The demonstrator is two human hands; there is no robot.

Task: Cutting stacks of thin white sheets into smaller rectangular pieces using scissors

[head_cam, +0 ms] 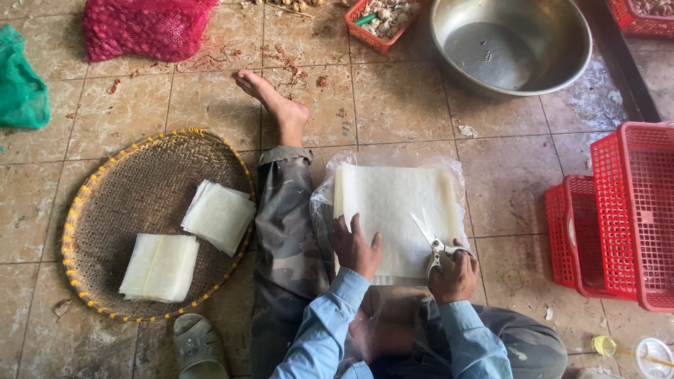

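A stack of thin white square sheets (393, 210) lies on a clear plastic bag (319, 203) on the tiled floor in front of me. My left hand (354, 245) presses flat on the stack's near left part, fingers spread. My right hand (455, 275) grips a pair of scissors (430, 242) with white handles. Their blades are parted and point up-left into the near right part of the stack.
A round woven tray (105, 203) at left holds two stacks of smaller cut sheets (219, 214) (160, 267). My outstretched leg (281, 203) lies between the tray and the sheets. Red baskets (618, 217) stand at right, a metal basin (512, 42) beyond, a sandal (200, 347) near.
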